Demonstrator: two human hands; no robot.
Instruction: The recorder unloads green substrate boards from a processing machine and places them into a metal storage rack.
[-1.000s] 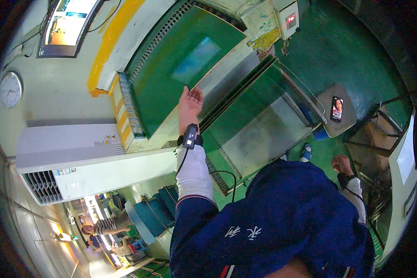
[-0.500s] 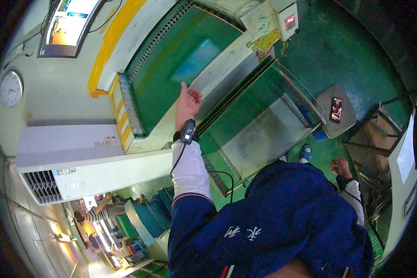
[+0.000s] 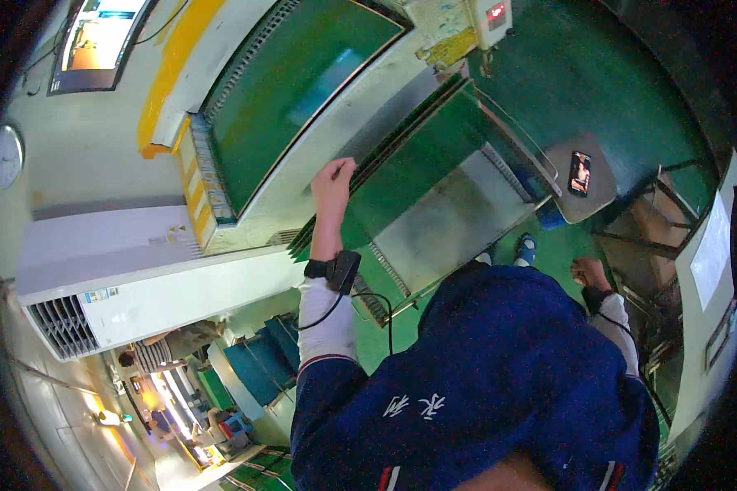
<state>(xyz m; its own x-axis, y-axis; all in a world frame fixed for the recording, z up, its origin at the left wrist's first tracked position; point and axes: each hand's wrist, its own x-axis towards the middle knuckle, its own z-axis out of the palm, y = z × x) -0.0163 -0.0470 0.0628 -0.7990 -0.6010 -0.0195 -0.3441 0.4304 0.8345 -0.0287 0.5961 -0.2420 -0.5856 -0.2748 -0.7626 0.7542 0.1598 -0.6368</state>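
My left hand (image 3: 333, 182) is closed, its fingers curled in and nothing showing in them. It is held above the gap between the long machine and a metal rack (image 3: 540, 202). Several green panels (image 3: 422, 159) stand in that rack, their upper edges just below the hand. Beyond it, a large green board (image 3: 303, 98) lies on the machine's bed, with a bright reflection on its surface. Down at my right side, my right hand (image 3: 590, 272) is curled into a loose fist, touching nothing that I can see.
A phone (image 3: 580, 173) with a lit screen lies on a stool (image 3: 595, 196) at the right. A white air conditioner (image 3: 164, 303) stands left of the machine (image 3: 270, 204). Brown boards (image 3: 643, 250) lean in a frame. A person (image 3: 151, 356) is in the background at lower left.
My left hand has gone from open to closed and come lower, toward the rack. The fingers of my right hand have curled in more. The whole view has shifted slightly.
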